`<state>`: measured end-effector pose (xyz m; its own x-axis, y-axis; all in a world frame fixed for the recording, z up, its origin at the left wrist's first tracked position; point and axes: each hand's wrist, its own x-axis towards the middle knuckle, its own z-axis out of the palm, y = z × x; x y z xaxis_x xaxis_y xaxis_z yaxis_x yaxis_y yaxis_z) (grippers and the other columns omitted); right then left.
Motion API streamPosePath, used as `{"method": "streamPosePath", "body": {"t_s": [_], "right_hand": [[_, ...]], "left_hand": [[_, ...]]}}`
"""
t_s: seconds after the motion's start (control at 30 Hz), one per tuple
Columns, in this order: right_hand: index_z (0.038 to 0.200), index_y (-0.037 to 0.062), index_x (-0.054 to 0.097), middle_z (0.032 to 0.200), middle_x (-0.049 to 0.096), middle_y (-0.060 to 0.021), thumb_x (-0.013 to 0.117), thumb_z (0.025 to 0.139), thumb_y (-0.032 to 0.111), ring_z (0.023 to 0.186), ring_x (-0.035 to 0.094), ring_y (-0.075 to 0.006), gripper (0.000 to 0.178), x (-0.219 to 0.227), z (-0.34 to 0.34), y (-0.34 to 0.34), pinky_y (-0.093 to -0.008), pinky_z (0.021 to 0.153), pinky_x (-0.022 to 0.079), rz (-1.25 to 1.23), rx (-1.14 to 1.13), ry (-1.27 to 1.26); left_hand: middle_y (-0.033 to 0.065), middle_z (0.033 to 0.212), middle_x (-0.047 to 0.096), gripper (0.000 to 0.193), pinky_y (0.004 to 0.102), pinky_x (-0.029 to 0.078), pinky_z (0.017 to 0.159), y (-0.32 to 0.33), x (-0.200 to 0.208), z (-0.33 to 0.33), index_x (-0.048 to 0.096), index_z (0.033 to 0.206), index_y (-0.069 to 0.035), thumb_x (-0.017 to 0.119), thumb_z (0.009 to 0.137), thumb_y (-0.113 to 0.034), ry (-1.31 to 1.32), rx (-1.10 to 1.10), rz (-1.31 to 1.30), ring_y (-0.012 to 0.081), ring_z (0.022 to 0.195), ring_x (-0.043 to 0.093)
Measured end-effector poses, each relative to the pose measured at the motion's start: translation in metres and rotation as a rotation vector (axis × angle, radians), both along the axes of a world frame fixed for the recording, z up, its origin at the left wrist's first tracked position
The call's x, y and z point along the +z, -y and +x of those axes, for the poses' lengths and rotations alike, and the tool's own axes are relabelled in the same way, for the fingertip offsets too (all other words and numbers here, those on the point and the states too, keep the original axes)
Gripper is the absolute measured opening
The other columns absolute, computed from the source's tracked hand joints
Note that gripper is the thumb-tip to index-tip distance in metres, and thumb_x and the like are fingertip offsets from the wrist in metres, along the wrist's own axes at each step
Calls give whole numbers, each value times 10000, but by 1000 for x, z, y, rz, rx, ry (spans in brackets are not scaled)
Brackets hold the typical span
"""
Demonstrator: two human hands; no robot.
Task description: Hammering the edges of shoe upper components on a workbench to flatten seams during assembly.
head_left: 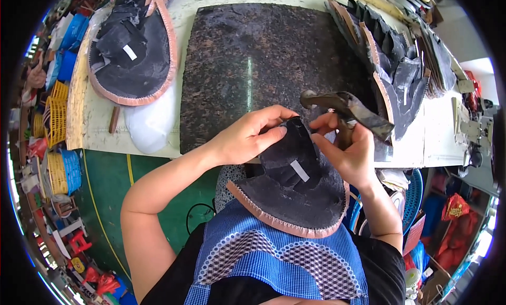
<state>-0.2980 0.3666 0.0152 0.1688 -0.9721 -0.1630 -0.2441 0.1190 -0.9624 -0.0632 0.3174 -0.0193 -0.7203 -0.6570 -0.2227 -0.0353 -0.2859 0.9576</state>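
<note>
A black leather piece (pixel 295 205) with a pleated pinkish rim rests against my apron, its narrow end pointing up to the table edge. It carries a small white label strip. My left hand (pixel 253 134) pinches the narrow end between thumb and fingers. On the other side, my right hand (pixel 350 152) holds a hammer (pixel 356 110) by its handle, close under the dark, worn head. The thumb and index finger of that hand are also at the edge of the leather piece; whether they grip it, I cannot tell.
A dark stone slab (pixel 232 68) lies on the white table (pixel 158 26). At the left is a similar rimmed leather piece (pixel 132 73) beside a white plastic sheet (pixel 150 123). Stacked black pieces (pixel 395 73) lie at the right. Yellow baskets (pixel 56 120) stand far left.
</note>
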Motion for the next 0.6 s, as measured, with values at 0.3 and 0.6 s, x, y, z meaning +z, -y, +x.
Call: {"method": "streamPosePath", "body": {"t_s": [0.3, 0.6], "right_hand": [[1005, 22, 579, 881, 638, -80, 763, 803, 0, 790, 684, -160, 274, -24, 15, 12, -266, 679, 542, -343, -51, -19], [997, 22, 601, 906, 606, -80, 761, 794, -8, 703, 634, -149, 260, -24, 16, 18, -273, 609, 507, -290, -20, -97]], "left_hand": [[-23, 924, 609, 217, 198, 448, 769, 7, 9, -13, 595, 1178, 32, 511, 1019, -91, 197, 48, -69, 16, 861, 541], [-43, 826, 591, 158, 187, 436, 703, 14, 8, -14, 628, 1064, 24, 559, 997, -101, 207, 101, -95, 5, 786, 522]]}}
